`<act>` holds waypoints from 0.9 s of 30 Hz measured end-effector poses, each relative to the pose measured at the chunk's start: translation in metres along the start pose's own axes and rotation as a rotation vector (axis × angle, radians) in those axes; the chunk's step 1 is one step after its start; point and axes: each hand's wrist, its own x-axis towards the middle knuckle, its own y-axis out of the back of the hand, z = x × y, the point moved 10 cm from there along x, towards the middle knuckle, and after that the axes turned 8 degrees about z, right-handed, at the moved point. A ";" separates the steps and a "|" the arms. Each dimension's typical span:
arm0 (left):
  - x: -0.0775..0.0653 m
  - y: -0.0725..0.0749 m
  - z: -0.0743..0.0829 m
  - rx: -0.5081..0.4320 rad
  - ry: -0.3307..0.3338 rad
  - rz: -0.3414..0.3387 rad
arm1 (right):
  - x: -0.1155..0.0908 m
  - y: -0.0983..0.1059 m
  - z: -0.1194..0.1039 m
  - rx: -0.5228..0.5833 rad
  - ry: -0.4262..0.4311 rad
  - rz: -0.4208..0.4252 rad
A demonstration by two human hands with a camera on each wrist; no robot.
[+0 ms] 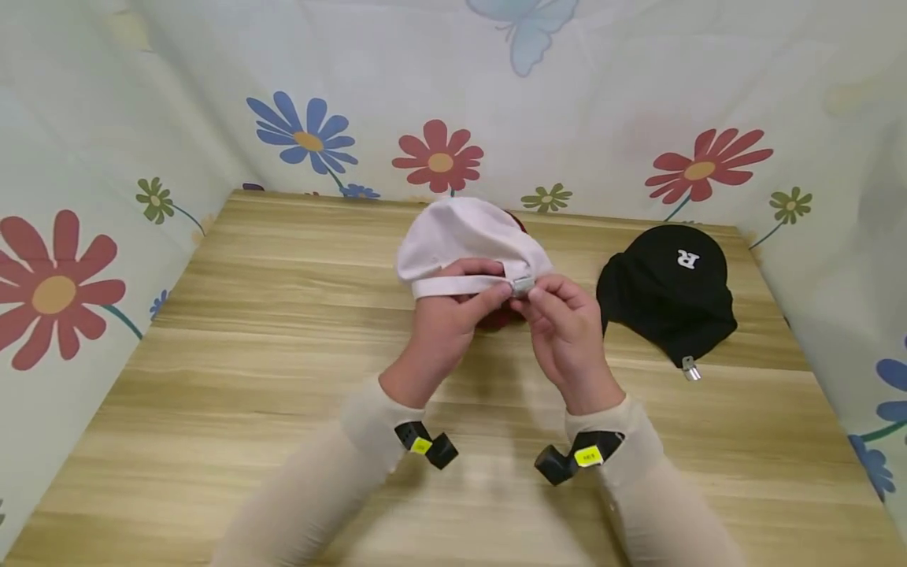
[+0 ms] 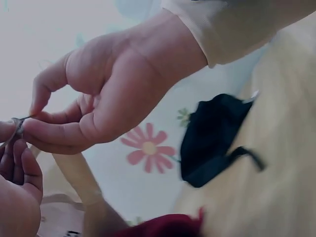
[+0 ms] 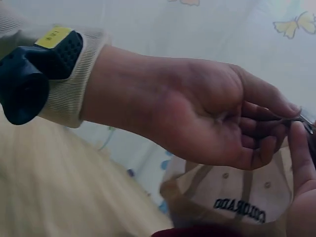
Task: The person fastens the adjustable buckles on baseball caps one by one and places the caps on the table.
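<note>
So the white cap (image 1: 460, 236) is over the wooden table (image 1: 269, 378), strap (image 1: 453, 287) towards the person. Left hand (image 1: 442, 324) pinches that strap by the metal buckle (image 1: 523, 286), right hand (image 1: 570, 340) pinches the buckle's other side. Black cap (image 1: 669, 295) sits off to the right.

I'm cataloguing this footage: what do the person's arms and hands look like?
The left hand and right hand are bare, without gloves. Long cream sleeves reach the wrists, with a ribbed cuff in the right wrist view. Each wrist bears a blocky black device with a yellow label.
</note>
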 end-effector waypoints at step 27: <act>-0.089 0.070 -0.132 -0.431 0.674 -0.150 | -0.046 0.068 0.033 0.026 -0.093 0.009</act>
